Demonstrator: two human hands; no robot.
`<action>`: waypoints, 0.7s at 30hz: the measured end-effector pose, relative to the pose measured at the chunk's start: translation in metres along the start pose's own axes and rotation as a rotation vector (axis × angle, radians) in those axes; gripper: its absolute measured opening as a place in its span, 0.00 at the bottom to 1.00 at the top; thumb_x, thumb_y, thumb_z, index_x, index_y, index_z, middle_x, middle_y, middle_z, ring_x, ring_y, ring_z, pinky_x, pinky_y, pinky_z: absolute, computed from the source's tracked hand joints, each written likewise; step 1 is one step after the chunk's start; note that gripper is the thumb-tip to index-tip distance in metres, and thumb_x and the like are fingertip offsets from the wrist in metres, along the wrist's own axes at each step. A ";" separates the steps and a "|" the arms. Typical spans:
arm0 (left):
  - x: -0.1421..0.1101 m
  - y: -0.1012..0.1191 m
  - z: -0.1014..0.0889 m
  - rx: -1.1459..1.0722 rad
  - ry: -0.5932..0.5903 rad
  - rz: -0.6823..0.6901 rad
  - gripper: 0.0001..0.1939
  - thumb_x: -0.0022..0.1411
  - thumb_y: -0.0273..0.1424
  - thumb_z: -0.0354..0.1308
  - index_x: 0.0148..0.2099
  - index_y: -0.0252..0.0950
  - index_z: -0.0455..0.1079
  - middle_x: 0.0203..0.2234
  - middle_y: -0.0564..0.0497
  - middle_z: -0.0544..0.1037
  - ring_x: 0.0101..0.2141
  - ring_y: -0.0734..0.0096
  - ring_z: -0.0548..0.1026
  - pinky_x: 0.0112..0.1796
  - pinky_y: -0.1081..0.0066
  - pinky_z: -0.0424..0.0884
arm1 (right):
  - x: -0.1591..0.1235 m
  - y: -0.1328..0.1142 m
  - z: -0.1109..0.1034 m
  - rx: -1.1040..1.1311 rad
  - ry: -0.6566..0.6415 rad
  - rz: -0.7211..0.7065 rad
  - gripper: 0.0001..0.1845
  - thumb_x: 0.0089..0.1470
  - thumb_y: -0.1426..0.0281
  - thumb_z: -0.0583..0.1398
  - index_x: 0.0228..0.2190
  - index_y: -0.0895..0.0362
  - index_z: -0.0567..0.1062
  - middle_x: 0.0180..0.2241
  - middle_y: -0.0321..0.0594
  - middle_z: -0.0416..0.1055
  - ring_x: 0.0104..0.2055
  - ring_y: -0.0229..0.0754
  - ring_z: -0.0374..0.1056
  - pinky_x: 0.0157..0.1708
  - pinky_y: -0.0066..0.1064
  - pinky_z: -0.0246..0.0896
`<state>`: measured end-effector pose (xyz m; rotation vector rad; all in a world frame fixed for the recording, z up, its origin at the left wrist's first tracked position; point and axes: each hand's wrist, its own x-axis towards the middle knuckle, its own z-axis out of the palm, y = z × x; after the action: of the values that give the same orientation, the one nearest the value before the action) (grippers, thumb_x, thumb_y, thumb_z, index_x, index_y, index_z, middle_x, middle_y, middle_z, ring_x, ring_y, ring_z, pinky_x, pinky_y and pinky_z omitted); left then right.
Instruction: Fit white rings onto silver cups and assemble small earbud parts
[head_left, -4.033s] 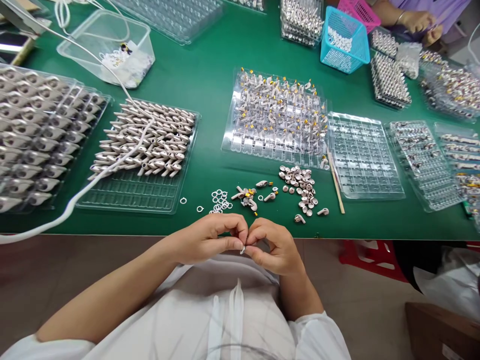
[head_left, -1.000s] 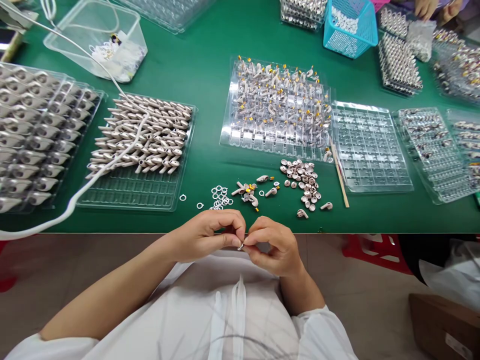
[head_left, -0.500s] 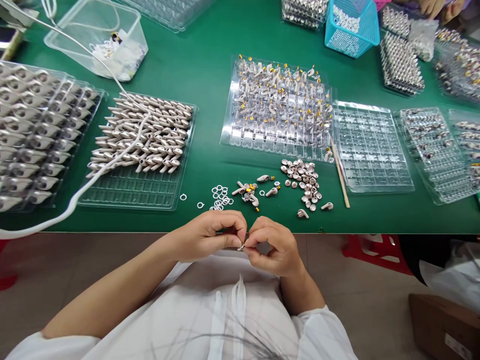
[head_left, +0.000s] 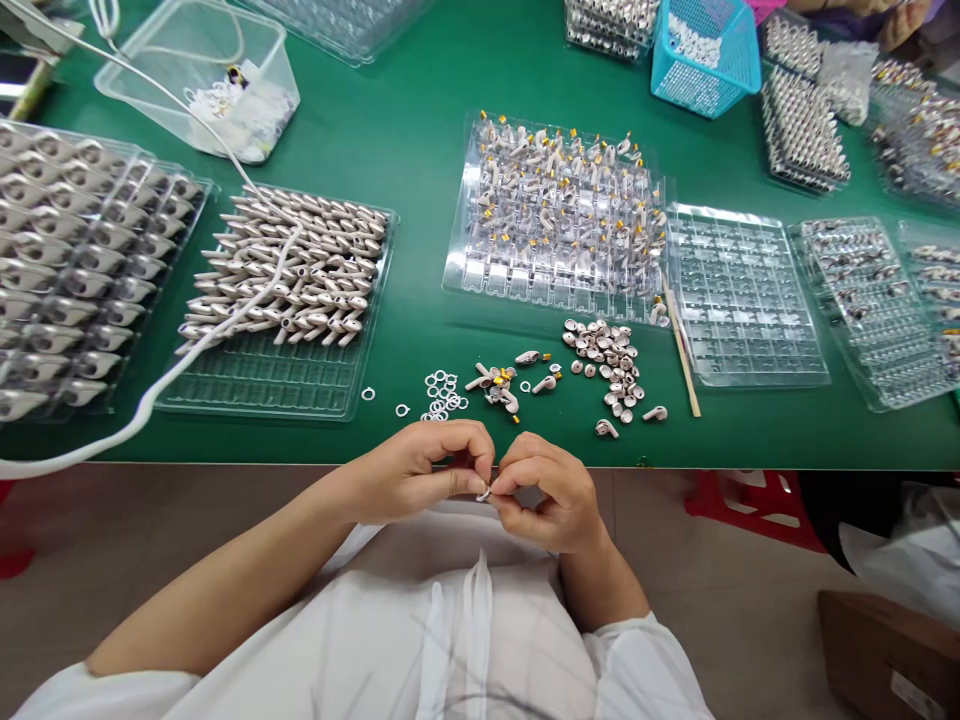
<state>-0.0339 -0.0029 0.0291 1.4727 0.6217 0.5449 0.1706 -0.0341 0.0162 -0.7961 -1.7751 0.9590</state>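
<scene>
Across my feed, the green table [head_left: 420, 290] spread widest. At its near edge I saw the left hand [head_left: 442, 472] and right hand [head_left: 541, 490] meet, fingertips of both pinching one small pale part [head_left: 483, 496]. It lay directly between them, neither hand clearly nearer. The sliver I could see seemed to slope up toward the right; fingers covered the rest, so I couldn't settle its long axis or shape.
</scene>
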 end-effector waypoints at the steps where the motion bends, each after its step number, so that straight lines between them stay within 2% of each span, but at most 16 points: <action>1: 0.000 -0.001 0.000 -0.009 0.002 0.002 0.08 0.68 0.31 0.55 0.36 0.33 0.69 0.30 0.50 0.73 0.30 0.74 0.70 0.34 0.75 0.67 | 0.000 0.000 0.000 0.011 -0.001 -0.001 0.07 0.53 0.77 0.62 0.32 0.53 0.72 0.28 0.36 0.73 0.27 0.36 0.67 0.28 0.30 0.64; 9: 0.000 -0.002 -0.004 0.055 -0.034 0.050 0.10 0.69 0.32 0.55 0.35 0.33 0.69 0.31 0.48 0.75 0.32 0.72 0.71 0.36 0.73 0.68 | -0.001 0.001 -0.001 0.032 -0.028 0.014 0.06 0.53 0.76 0.62 0.32 0.52 0.73 0.29 0.36 0.74 0.28 0.37 0.68 0.29 0.31 0.66; 21: -0.002 0.004 0.003 0.131 -0.068 0.105 0.09 0.70 0.25 0.46 0.36 0.35 0.63 0.30 0.49 0.69 0.31 0.73 0.66 0.33 0.74 0.66 | 0.000 0.000 0.001 0.011 -0.022 -0.011 0.07 0.51 0.77 0.61 0.30 0.53 0.71 0.27 0.35 0.73 0.27 0.37 0.67 0.29 0.31 0.65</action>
<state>-0.0334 -0.0062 0.0328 1.6480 0.5375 0.5412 0.1698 -0.0341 0.0156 -0.7704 -1.7903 0.9728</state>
